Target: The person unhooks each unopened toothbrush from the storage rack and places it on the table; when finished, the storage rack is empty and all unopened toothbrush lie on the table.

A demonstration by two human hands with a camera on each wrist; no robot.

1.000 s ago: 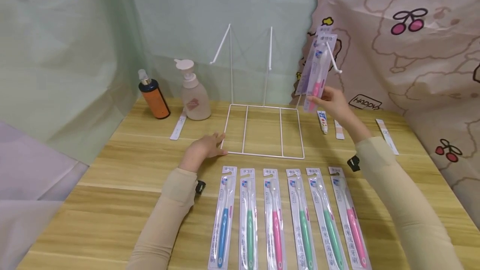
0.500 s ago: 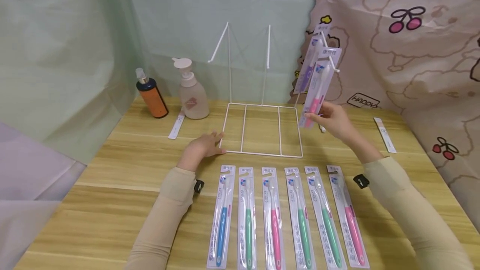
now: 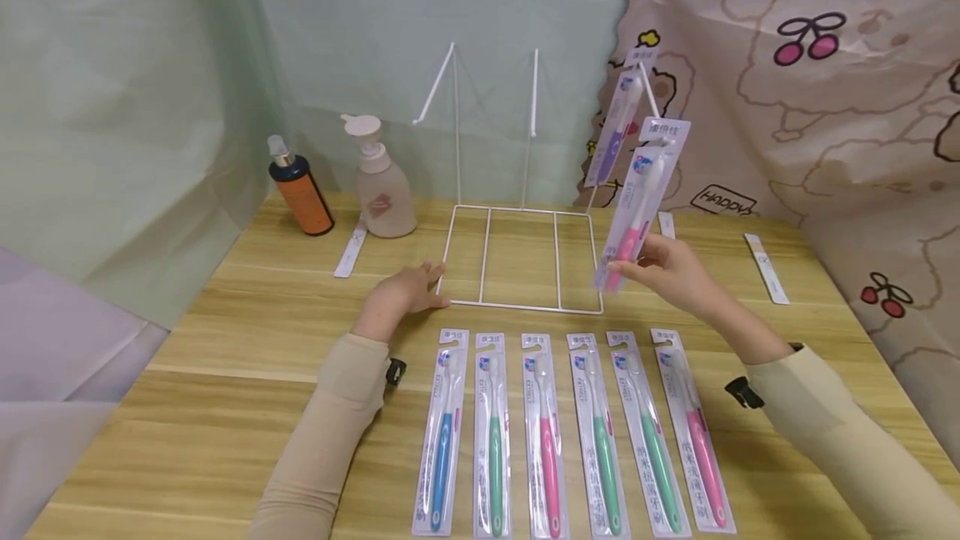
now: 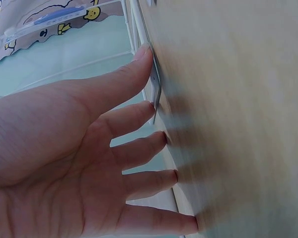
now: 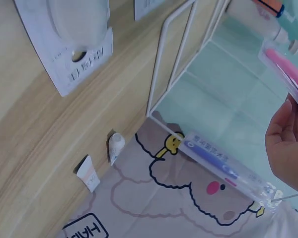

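Observation:
My right hand (image 3: pixel 678 275) pinches the lower end of a packaged pink toothbrush (image 3: pixel 636 211) between thumb and fingers. The pack's top is at the front tip of the white wire rack's right hook (image 3: pixel 649 90); I cannot tell whether the hook still passes through its hole. Farther back on that hook hangs a packaged purple toothbrush (image 3: pixel 617 136). My left hand (image 3: pixel 401 297) touches the left front corner of the rack base (image 3: pixel 517 306). In the left wrist view, that hand's fingers (image 4: pixel 144 148) are spread, their tips down at the table.
Several packaged toothbrushes (image 3: pixel 550 440) in blue, green and pink lie in a row before the rack. A pump bottle (image 3: pixel 385 194) and an orange spray bottle (image 3: pixel 302 198) stand back left. A small tube (image 5: pixel 116 145) and narrow sachets (image 3: pixel 767 269) lie to the right.
My right hand has drawn the pink toothbrush forward and down along the hook to its tip, away from the purple one. The left hand stays at the rack corner.

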